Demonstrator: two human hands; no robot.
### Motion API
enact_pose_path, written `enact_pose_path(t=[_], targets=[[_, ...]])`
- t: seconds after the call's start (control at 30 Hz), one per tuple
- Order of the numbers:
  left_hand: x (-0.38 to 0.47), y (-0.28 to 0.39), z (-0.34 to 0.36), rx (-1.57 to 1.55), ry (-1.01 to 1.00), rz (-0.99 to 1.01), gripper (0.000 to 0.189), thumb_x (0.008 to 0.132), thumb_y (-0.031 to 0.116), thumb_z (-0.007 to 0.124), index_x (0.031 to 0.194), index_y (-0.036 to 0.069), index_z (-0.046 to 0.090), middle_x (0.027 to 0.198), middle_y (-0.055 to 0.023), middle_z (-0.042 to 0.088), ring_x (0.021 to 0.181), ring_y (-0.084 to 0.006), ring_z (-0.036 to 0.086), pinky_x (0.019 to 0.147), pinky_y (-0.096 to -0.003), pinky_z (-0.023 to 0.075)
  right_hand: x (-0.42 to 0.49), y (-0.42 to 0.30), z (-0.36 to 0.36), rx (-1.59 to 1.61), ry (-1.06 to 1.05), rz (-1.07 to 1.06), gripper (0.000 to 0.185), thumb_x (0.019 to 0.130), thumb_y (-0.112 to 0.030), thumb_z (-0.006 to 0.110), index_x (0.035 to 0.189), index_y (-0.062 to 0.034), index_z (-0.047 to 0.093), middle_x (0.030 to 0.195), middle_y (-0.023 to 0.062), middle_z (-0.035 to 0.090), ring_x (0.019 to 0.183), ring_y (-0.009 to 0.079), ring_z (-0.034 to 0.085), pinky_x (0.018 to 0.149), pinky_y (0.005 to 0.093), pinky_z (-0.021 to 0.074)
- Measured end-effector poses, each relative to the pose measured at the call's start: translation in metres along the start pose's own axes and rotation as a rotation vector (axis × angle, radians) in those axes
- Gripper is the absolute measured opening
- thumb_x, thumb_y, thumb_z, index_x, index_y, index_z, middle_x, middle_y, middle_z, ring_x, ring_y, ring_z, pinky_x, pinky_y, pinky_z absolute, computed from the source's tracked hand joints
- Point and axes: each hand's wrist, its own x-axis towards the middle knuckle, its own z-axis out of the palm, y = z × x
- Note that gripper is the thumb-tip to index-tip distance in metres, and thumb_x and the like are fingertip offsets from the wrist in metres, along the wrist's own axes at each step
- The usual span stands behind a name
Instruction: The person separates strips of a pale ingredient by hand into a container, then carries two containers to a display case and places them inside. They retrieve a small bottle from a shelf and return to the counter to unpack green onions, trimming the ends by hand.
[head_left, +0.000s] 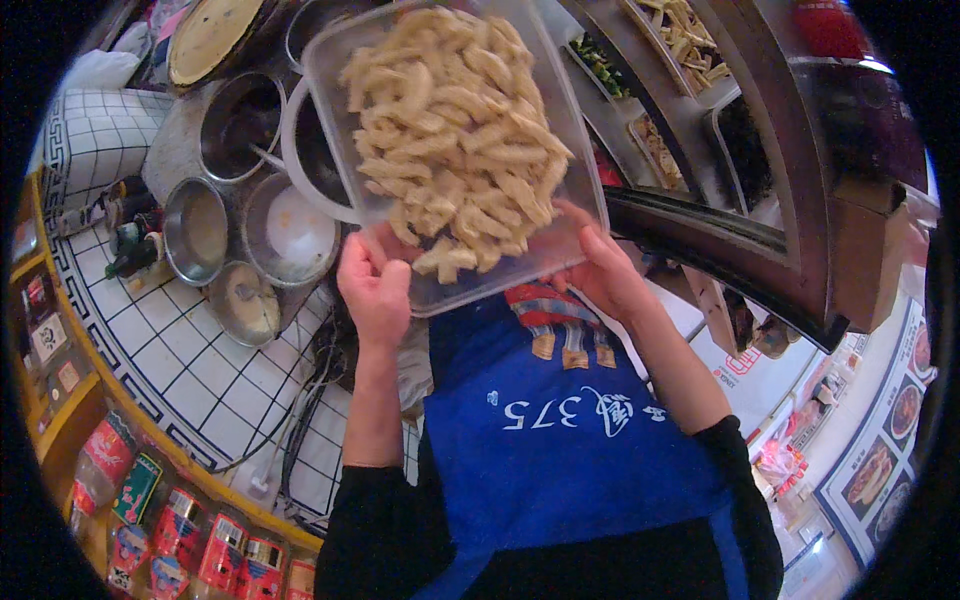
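Observation:
A clear plastic tub (491, 289) is held up in front of my blue apron (555, 465). It is loaded with pale, curved food strips (457, 142), whose exact kind I cannot tell. At the tub's near left corner, my left hand (375, 289) grips the rim, thumb on the outside. My right hand (592, 259) holds the near right corner, with the fingers partly seen through the clear wall. The strips are slightly blurred. The tub's far edge reaches the top of the view.
On the left stand a metal pot (244, 127), steel bowls (196, 231) and a bowl of white powder or liquid (296, 229). A glass-fronted food case with trays (679, 45) and a dark frame (705, 217) is on the right. Packaged goods (180, 517) line a yellow shelf lower left.

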Motion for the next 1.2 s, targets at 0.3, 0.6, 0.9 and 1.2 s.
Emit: enact_pose_path(t=[0.3,0.6,0.9,1.2], targets=[[-0.047,-0.015,0.045,0.314,-0.293,-0.030,0.020,0.070,0.002,0.061,0.072,0.002,0.041,0.064,-0.0105,0.041,0.057,-0.0249,0.041,0.053,-0.0372,0.0369,-0.082,0.042,-0.059,-0.021,0.363,0.169,0.066,0.094,-0.021,0.067,0.147,-0.0004,0.034,0.099,0.0175,0.069,0.080,0.0206,0.068,0.064,0.0296,0.0540],[0.012,-0.070,0.111,0.286,-0.349,-0.149,0.018,0.086,0.012,0.061,0.089,0.001,0.047,0.075,-0.0104,0.058,0.068,-0.0224,0.056,0.064,-0.0364,0.0463,-0.030,0.060,-0.146,0.116,0.384,-0.018,0.056,0.097,-0.018,0.063,0.145,-0.0021,0.041,0.113,0.0070,0.063,0.093,0.0167,0.065,0.077,0.0255,0.0533],[0.009,-0.103,0.091,0.196,-0.439,-0.330,0.064,0.092,0.020,0.066,0.145,0.005,0.034,0.128,-0.0224,0.060,0.104,-0.0288,0.065,0.093,-0.0394,0.0514,0.150,-0.023,-0.164,0.201,0.444,-0.279,0.047,0.093,-0.009,0.063,0.138,-0.0064,0.048,0.124,0.0065,0.059,0.101,0.0206,0.064,0.081,0.0272,0.0536],[0.010,-0.116,0.023,0.281,-0.413,-0.587,0.049,0.087,0.014,0.070,0.130,0.001,0.053,0.117,-0.0170,0.065,0.103,-0.0237,0.066,0.089,-0.0359,0.0542,0.400,-0.110,-0.145,0.602,0.295,-0.318,0.037,0.098,-0.012,0.060,0.131,-0.0046,0.045,0.112,0.0189,0.061,0.080,0.0245,0.063,0.062,0.0261,0.0552]])
